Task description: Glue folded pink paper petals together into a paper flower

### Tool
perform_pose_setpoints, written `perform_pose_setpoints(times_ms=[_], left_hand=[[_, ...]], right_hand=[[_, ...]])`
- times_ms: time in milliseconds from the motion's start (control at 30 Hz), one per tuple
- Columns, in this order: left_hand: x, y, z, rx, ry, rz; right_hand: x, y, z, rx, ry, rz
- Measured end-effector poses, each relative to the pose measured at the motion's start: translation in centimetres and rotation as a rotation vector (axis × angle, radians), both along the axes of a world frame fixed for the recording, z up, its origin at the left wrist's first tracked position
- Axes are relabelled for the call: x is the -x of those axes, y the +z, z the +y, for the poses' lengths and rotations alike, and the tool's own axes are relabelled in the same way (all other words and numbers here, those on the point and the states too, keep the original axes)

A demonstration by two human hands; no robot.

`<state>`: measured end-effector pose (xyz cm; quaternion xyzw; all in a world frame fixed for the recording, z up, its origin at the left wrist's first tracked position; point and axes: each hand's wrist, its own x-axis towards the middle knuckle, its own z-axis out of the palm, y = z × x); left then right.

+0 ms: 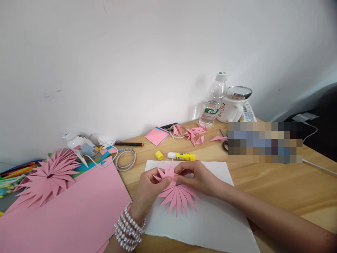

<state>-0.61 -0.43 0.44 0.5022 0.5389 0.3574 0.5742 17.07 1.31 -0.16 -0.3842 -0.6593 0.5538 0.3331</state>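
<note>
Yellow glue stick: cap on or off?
Off: the yellow cap sits apart from the glue stick, whose white end is exposed.

Back of the table (284, 189): 1 clear bottle (212, 100), white cap, green label, part full. 1 white mug (230, 108) just beside it, shiny metal rim, handle toward the camera. Printed packet (249, 113) partly hidden behind the mug. Left side: 1 white jar (81, 144), crumpled white tissue (104, 140) next to it. 1 black marker (129, 144), orange end, lying near a coiled pale cable (116, 161). Wall (158, 63) behind: white, few scuffs.
</note>
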Motion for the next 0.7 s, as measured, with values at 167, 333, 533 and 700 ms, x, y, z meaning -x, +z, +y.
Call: perform_pose_setpoints(times_ms=[167,333,533,700], left_hand=[[-0.2,0.5,0.0,-0.009,0.005,0.046],[-0.5,1.3,-0.1,0.029,-0.013,0.046],[-0.5,0.8,-0.2,-0.01,-0.025,0.081],[-0.9,0.9,-0.4,-0.038,-0.013,0.09]], right_hand=[[0.0,-0.4,0.0,0.022,-0.039,-0.044],[-0.1,-0.2,0.0,0.153,-0.028,-0.006],[-0.2,0.2,-0.1,0.198,0.0,-0.013],[-0.2,0.5,-0.2,0.182,0.013,-0.052]])
